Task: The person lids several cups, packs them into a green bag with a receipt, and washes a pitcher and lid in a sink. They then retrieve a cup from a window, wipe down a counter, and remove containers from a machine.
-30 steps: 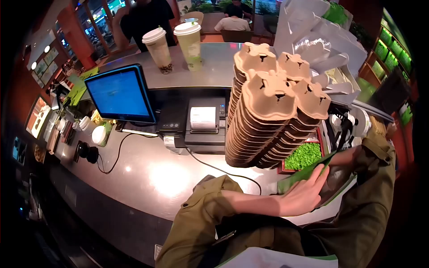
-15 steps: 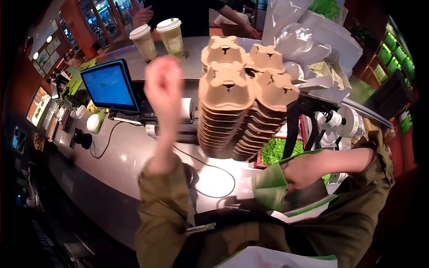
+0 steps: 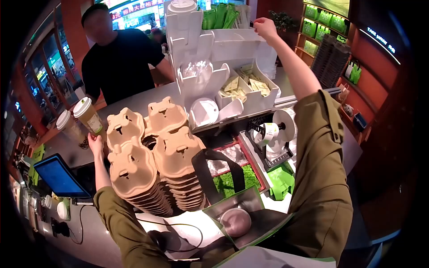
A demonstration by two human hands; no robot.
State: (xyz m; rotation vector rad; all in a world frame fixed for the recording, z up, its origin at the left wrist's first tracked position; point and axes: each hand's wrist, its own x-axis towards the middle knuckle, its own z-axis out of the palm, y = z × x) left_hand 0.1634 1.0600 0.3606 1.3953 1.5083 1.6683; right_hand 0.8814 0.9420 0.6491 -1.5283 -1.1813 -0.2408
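Note:
My left hand point(image 3: 95, 144) is at the lower side of a tall white-lidded paper cup point(image 3: 90, 117), its fingers closed against it and partly hidden. A second lidded cup point(image 3: 71, 127) stands just left of it. My right hand point(image 3: 267, 29) is raised at the far side, fingers pinched together beside wrapped straws point(image 3: 243, 17) in a white organizer; whatever is between the fingertips is too small to make out. Before my body, an open green-edged bag point(image 3: 250, 241) with a black handle point(image 3: 203, 172) has a round-topped cup point(image 3: 236, 222) inside.
Tall stacks of brown cup carriers point(image 3: 134, 167) stand between my arms. A white organizer point(image 3: 250, 40) holds lids and packets. Behind it is a label roll dispenser point(image 3: 270, 134). A blue-screen monitor point(image 3: 62, 176) is on the left. A person in black point(image 3: 120, 67) stands across the counter.
My view has turned right. My right hand has left the bag and risen to the straws; my left hand has moved to the cup's lower side.

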